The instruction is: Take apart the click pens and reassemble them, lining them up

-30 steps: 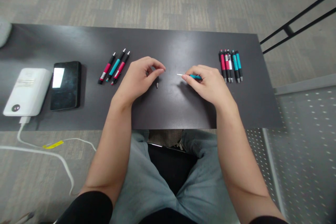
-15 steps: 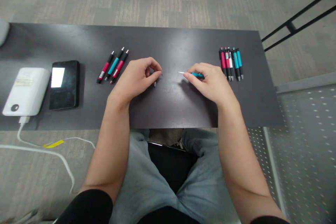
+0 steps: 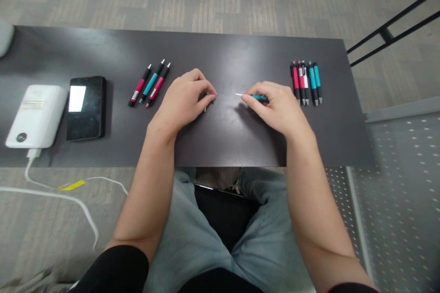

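Note:
Over the middle of the dark table, my left hand (image 3: 187, 98) is closed, thumb and fingertips together; small dark and metallic bits show under it, too hidden to name. To its right, my right hand (image 3: 275, 103) pinches a teal pen part (image 3: 260, 98) whose thin, pale tip points left. Left of my left hand lie a red pen (image 3: 140, 85), a teal pen (image 3: 151, 82) and another red pen (image 3: 158, 86), slanted side by side. Several red, white and teal pens (image 3: 314, 83) lie in a row beyond my right hand.
On the dark table (image 3: 230, 146), a black phone (image 3: 85, 116) lies at the left beside a white power bank (image 3: 37, 116) with a white cable (image 3: 34, 176). A black metal frame (image 3: 388, 36) stands past the right end, above a perforated grey panel (image 3: 409, 160).
My left hand has moved slightly to the right and remains closed. My right hand holds the teal part in nearly the same place. The view has shifted a little.

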Demonstrator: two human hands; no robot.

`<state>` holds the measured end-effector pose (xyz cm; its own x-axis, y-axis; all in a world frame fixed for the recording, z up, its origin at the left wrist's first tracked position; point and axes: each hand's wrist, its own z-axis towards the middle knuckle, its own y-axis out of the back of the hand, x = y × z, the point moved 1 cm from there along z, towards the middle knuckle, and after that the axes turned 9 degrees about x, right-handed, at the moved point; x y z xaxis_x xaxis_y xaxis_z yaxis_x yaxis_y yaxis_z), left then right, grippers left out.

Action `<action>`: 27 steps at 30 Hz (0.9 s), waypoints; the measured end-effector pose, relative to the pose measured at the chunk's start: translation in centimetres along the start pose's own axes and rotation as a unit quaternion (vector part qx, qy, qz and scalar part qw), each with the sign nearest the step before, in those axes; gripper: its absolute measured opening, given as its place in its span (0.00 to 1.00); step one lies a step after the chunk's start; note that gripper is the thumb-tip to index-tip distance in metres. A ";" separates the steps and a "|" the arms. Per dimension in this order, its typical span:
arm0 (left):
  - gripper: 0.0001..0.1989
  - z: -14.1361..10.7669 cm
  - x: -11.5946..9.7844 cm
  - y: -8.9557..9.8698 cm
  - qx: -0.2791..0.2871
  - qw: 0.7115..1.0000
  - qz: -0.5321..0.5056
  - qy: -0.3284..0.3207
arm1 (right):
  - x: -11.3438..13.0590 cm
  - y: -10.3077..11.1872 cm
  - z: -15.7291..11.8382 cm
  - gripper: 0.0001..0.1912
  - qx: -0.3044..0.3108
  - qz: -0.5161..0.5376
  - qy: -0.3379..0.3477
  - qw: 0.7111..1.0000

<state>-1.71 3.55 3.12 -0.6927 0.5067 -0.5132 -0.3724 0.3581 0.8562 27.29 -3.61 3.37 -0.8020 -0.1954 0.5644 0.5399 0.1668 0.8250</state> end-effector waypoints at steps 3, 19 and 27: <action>0.09 0.1 0.1 -0.2 0.008 1.000 0.007 0.003 | 0.0 0.0 0.0 0.16 0.002 -0.005 -0.001 1.000; 0.05 -0.3 0.7 -0.3 -0.017 0.999 0.030 0.004 | -0.6 -0.2 0.1 0.14 -0.015 0.012 0.026 0.999; 0.06 -0.5 0.8 0.0 -0.008 1.000 0.023 0.006 | -0.9 -0.4 0.1 0.16 -0.020 0.012 0.025 0.999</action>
<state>-2.58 3.56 2.69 -0.7164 0.5124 -0.4735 -0.3506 0.3223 0.8793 27.77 -3.44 2.54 -0.7748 -0.2404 0.5847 0.5700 0.1344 0.8106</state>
